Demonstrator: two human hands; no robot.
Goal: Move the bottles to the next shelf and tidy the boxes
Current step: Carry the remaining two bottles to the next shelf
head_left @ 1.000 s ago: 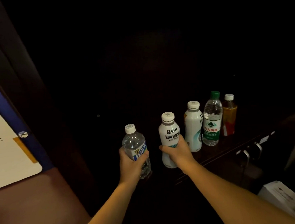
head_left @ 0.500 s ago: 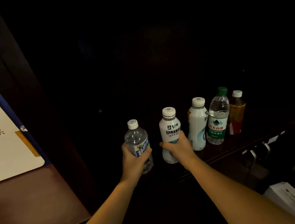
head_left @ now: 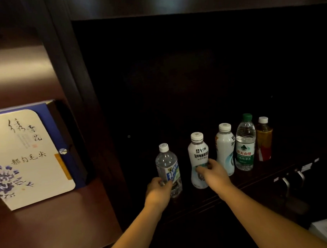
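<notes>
Five bottles [head_left: 225,151]; two gripped by hands [head_left: 213,173].

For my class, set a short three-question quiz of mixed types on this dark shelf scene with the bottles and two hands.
1. How many bottles stand on the dark shelf?
2. True or false: the green-capped bottle is at the far right end of the row.
3. Which bottle is the right hand on? A) amber bottle B) clear bottle C) white bottle

Key: 1. Five. 2. False; the amber bottle is. 3. C; the left hand has the clear bottle.
</notes>
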